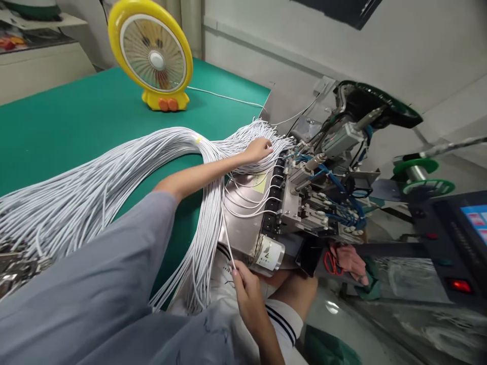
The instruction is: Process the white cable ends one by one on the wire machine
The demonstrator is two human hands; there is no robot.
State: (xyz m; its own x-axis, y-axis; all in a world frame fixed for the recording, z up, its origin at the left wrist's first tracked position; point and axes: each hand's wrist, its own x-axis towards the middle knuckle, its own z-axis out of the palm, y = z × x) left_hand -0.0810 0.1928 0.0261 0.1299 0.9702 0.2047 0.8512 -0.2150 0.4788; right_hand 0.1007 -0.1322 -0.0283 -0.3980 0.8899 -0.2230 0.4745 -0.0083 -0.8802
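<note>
A white cable (229, 243) is pinched between the thumb and fingers of my right hand (248, 291), low in front of the metal plate (241, 223). My left hand (259, 149) rests over the far ends of a big bundle of white cables (163, 147), close to the machine (304, 182). Its fingers are curled in, and what they grip is hidden. Several white cables run across the plate into a row of black holders (276, 187) along the machine's edge. A yellow band (198, 139) marks the bundle, part of which hangs down over the table edge.
A yellow fan (152, 56) stands on the green table (68, 111). Beside the plate is a white labelled can (269, 254). To the right are a wire spool (418, 175), a screen (475, 218), red-handled scissors (332, 262) and a pink cloth (350, 261).
</note>
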